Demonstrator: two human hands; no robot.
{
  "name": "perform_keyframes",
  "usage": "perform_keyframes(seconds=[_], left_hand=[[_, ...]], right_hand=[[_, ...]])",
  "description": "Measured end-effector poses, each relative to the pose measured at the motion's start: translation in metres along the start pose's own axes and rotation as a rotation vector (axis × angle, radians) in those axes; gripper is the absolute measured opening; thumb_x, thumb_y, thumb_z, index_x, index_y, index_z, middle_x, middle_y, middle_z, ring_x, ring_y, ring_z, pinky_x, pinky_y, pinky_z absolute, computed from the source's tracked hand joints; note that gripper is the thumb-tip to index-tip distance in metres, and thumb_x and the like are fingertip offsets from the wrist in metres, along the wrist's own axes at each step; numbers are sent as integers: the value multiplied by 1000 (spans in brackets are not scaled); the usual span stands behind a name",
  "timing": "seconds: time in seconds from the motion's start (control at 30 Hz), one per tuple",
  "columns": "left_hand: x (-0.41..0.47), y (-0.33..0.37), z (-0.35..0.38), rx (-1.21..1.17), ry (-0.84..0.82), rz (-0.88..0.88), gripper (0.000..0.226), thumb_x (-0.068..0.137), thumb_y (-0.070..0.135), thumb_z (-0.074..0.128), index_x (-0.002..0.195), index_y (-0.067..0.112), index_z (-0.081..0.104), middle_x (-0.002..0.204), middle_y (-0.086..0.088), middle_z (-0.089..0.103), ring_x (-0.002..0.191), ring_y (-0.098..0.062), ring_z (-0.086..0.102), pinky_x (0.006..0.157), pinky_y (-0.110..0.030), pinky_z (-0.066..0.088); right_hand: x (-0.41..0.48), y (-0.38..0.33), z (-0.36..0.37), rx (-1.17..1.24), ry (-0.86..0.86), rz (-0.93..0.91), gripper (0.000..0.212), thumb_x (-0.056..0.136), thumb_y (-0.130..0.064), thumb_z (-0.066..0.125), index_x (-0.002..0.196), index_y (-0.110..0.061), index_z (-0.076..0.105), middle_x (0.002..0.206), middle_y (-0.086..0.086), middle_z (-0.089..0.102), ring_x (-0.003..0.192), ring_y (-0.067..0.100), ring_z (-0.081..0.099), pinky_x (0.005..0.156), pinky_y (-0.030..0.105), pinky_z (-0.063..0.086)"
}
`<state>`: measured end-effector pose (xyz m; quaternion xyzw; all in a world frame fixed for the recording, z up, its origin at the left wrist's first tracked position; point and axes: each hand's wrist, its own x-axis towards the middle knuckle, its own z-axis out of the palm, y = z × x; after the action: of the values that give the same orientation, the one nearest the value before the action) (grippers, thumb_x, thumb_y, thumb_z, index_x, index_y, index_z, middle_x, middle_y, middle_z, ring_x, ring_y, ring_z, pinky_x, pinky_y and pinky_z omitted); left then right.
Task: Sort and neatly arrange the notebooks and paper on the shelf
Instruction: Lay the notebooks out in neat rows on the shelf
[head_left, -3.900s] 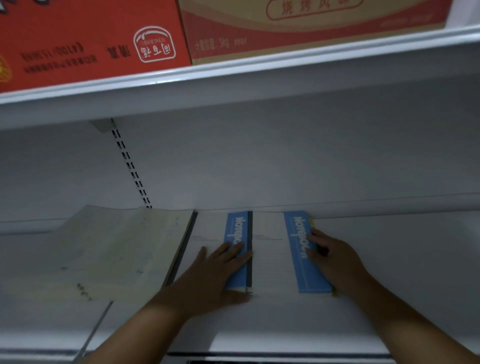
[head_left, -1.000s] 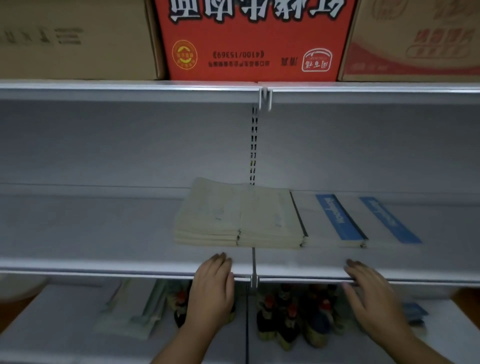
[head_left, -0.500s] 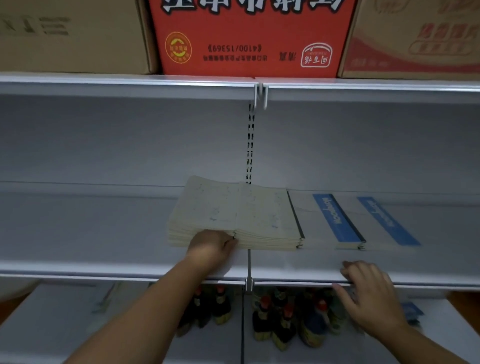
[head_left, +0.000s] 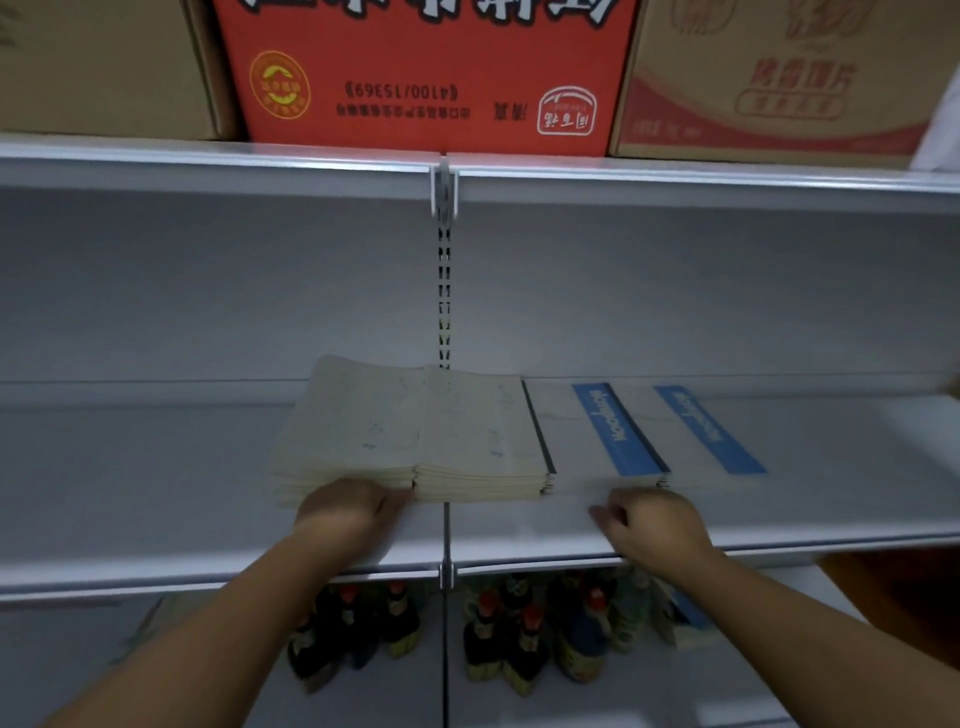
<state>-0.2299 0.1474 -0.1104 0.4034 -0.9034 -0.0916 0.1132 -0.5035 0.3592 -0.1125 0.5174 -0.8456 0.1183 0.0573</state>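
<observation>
Two cream paper stacks lie side by side on the white middle shelf (head_left: 156, 519): the left one (head_left: 353, 426) and the right one (head_left: 478, 436). To their right lie two white notebooks with blue stripes, one (head_left: 613, 431) against the cream stacks and one (head_left: 706, 431) further right. My left hand (head_left: 348, 506) is curled around the front edge of the left cream stack. My right hand (head_left: 654, 525) rests on the shelf just in front of the first blue-striped notebook, fingers bent, with nothing visible in it. Motion blur smears both hands.
The upper shelf carries a red carton (head_left: 426, 67) between two brown cartons (head_left: 104, 62) (head_left: 779, 78). A slotted upright (head_left: 444, 291) runs down the back wall. Several dark bottles (head_left: 498, 639) stand on the lower shelf below my hands.
My right hand has risen from below the shelf lip onto the shelf in front of the blue-striped notebook. My left hand stays on the cream stack's front edge. The view moved slightly closer.
</observation>
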Motion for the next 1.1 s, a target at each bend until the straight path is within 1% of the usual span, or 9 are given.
perform_keyframes(seconds=[0.07,0.13,0.3,0.5,0.8,0.9,0.97,1.03,1.1], left_hand=[[6,7,-4,47,-54,-1,59,92,57,25,104,18,67,106,-7,69,98,-25,62,78,-30,45],[10,10,-8,86,-75,-15,56,93,54,28,103,14,67,110,-9,68,101,-27,61,81,-30,45],[5,10,-1,123,-16,-30,56,93,55,26,106,19,67,110,-4,69,101,-25,62,81,-30,47],[3,21,-4,166,-66,-129,66,82,73,26,61,21,60,66,6,56,78,-18,61,65,-27,42],[-3,26,11,140,28,-280,63,81,73,31,91,25,71,97,5,72,95,-17,66,76,-25,48],[-4,25,11,131,48,-280,65,80,74,30,90,24,71,96,5,72,95,-17,65,77,-25,48],[-6,26,9,112,60,-277,61,82,70,31,91,24,71,97,4,72,95,-17,65,76,-24,48],[-17,30,5,103,98,-261,52,87,61,33,90,25,69,96,2,72,93,-18,66,74,-24,48],[-27,32,6,86,134,-222,38,88,48,36,77,21,60,82,-2,67,86,-21,65,65,-25,44]], right_hand=[[13,-5,-2,-81,-55,-20,47,87,-56,27,62,-26,53,73,1,60,78,22,62,61,25,37],[26,-7,-3,-90,-144,4,54,92,-53,26,85,-20,68,90,3,69,85,23,64,68,27,45],[31,-8,0,-60,-160,70,53,94,-52,27,94,-21,70,95,2,71,84,21,65,71,28,49],[29,-6,4,-39,-125,72,53,93,-53,28,86,-21,70,91,1,72,82,20,64,63,26,41],[24,-6,11,-90,-51,87,52,93,-55,25,100,-28,70,97,-4,72,86,16,65,71,26,47],[25,-7,15,-102,34,75,64,90,-60,14,94,-29,70,91,-4,72,80,15,66,68,26,47],[22,-11,17,-100,129,87,54,93,-48,27,73,-26,72,69,-3,71,61,14,64,54,21,45],[12,-12,17,-88,167,87,44,81,-30,39,48,-19,65,45,-2,59,37,14,54,39,15,36],[0,-17,16,-97,182,128,28,70,-19,43,50,-13,62,47,3,58,38,20,55,41,18,40]])
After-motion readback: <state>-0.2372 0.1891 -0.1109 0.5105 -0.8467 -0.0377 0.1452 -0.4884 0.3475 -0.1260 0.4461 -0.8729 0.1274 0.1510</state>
